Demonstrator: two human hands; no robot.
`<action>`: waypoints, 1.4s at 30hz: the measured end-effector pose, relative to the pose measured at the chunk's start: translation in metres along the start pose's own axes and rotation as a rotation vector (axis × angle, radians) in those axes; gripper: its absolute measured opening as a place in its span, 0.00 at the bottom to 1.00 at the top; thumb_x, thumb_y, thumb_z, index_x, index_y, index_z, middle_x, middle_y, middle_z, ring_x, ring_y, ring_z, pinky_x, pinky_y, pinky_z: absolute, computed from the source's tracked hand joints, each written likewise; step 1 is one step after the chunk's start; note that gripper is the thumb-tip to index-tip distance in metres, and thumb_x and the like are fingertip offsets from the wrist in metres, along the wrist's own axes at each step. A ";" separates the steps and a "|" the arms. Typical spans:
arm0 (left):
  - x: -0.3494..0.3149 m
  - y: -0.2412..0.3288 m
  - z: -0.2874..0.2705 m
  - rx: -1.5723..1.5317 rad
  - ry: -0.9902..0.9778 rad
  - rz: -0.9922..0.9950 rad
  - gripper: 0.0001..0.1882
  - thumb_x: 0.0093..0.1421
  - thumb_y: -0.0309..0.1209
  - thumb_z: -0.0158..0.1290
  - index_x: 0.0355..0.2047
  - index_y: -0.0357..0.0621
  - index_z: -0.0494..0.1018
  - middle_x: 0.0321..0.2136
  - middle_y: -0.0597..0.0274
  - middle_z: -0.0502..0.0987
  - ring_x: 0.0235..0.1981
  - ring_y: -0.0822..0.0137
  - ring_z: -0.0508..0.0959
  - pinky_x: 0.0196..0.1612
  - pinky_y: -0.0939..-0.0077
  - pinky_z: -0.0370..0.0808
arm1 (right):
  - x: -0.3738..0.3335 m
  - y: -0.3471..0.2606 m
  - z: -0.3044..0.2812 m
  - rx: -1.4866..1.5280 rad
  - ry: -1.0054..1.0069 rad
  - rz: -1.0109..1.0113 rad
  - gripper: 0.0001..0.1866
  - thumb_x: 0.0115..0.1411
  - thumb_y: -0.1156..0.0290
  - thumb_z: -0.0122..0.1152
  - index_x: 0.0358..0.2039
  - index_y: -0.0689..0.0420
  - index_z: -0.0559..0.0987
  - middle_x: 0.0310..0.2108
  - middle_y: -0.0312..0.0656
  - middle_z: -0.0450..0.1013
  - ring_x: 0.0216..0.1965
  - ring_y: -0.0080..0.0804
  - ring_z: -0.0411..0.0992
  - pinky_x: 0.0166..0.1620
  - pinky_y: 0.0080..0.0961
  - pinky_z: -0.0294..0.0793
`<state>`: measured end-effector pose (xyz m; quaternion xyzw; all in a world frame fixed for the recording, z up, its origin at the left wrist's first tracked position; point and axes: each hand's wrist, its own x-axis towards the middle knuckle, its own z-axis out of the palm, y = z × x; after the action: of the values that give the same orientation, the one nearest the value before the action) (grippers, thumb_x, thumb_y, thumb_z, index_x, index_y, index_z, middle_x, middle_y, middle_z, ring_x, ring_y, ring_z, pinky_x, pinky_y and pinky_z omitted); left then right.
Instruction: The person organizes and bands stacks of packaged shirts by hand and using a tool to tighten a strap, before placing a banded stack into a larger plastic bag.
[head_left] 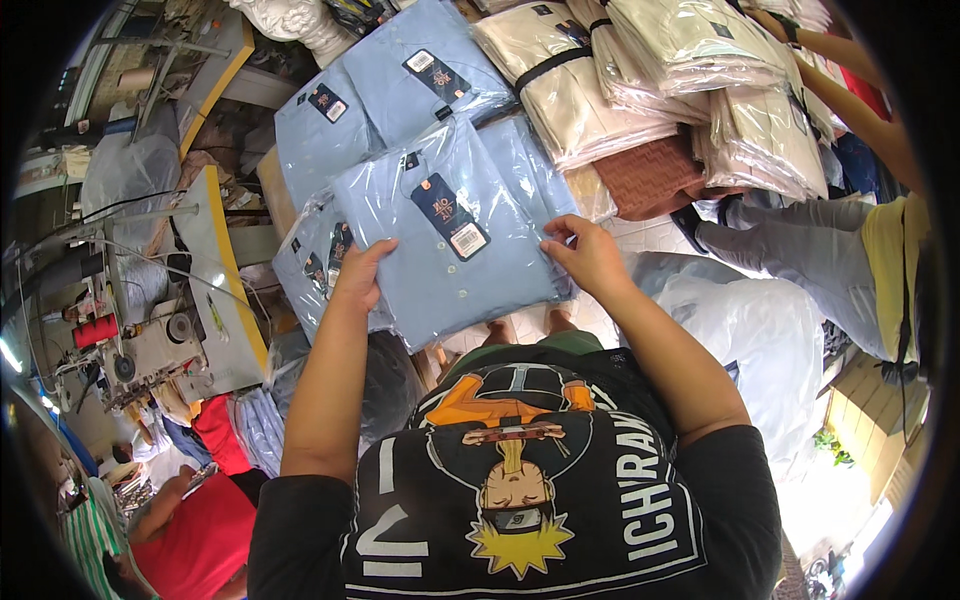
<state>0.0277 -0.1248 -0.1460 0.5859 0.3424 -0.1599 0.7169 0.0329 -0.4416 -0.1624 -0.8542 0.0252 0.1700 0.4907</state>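
A folded light-blue shirt [410,270] in a clear plastic bag lies in front of me, a dark hang tag [450,215] on its chest. My left hand [365,272] grips its left edge, thumb on top and fingers hidden beneath. At the opposite edge, my right hand [588,255] pinches the plastic between thumb and fingers. More bagged light-blue shirts [395,60] are stacked beneath and beyond it, some with similar dark tags. Part of another bagged shirt [300,250] shows beside my left hand.
Stacks of bagged cream garments [570,100], some tied with dark bands, stand at the far right by a brown textured piece [650,175]. A person in grey trousers [790,235] stands on the right. Sewing machines [155,350] line the left; a person in red [195,540] is lower left.
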 end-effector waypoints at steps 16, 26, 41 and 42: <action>-0.005 -0.026 0.031 0.139 0.109 0.113 0.26 0.51 0.28 0.56 0.48 0.36 0.59 0.40 0.52 0.71 0.39 0.61 0.75 0.40 0.65 0.75 | -0.003 0.030 -0.017 -0.018 -0.222 0.070 0.14 0.46 0.62 0.60 0.28 0.60 0.76 0.26 0.44 0.74 0.28 0.32 0.72 0.35 0.27 0.70; 0.008 -0.031 0.055 0.094 0.075 0.168 0.29 0.52 0.31 0.56 0.51 0.38 0.57 0.42 0.53 0.70 0.40 0.62 0.74 0.42 0.66 0.74 | 0.024 0.021 0.016 0.022 0.023 0.040 0.47 0.49 0.47 0.57 0.58 0.70 0.53 0.58 0.62 0.52 0.61 0.51 0.51 0.60 0.34 0.51; -0.003 -0.045 0.070 0.032 -0.114 0.161 0.31 0.53 0.35 0.56 0.53 0.37 0.56 0.45 0.54 0.69 0.46 0.63 0.71 0.47 0.69 0.70 | 0.028 0.028 0.001 0.304 -0.138 0.185 0.31 0.53 0.55 0.57 0.50 0.67 0.66 0.43 0.54 0.70 0.45 0.38 0.69 0.49 0.29 0.65; -0.002 -0.046 0.069 0.079 -0.115 0.173 0.30 0.54 0.37 0.55 0.53 0.37 0.57 0.45 0.53 0.69 0.46 0.63 0.71 0.48 0.69 0.69 | 0.029 0.020 0.001 0.274 -0.117 0.166 0.30 0.54 0.55 0.57 0.49 0.66 0.67 0.42 0.53 0.70 0.44 0.37 0.69 0.49 0.28 0.65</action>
<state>0.0179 -0.2027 -0.1732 0.6309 0.2422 -0.1439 0.7229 0.0556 -0.4473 -0.1883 -0.7629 0.0899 0.2542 0.5877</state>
